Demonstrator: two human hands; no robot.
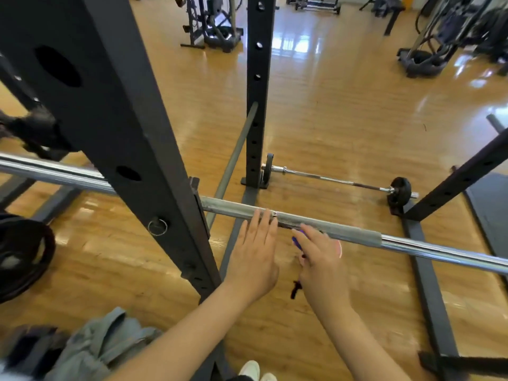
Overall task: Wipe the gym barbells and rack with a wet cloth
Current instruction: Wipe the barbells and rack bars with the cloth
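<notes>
Both forearms were stretched out in front of me, bare, reaching toward the barbell (316, 228) racked across the frame. My left hand (254, 255) was flat and loose, fingers straight and together, tips touching the knurled grey part of the bar just beside a small shiny ring on the shaft. My right hand (320, 261) was a bit to the right of it, close but not touching the left one, fingers curled round something blue and purple (296, 239) with a bit of pink poking out at the far side; it was too blurry to tell if that was the cloth. A dark little strap or tag dangled below that hand.

That bar had a rough matte knurl in the middle section and then went smooth, bright chrome further right, and chrome again on the left where it passed behind the upright. It sat at about waist level in the rack (123, 127), which was matte black square steel tubing with round holes punched down it and a ring pin low on the near post.

Further out, a second barbell (338, 181) lay on the glossy wooden floor (343, 105) with small black plates on both ends. A black weight plate (22, 257) sat at my left, and grey fabric (104, 345) was bunched low beside me.
</notes>
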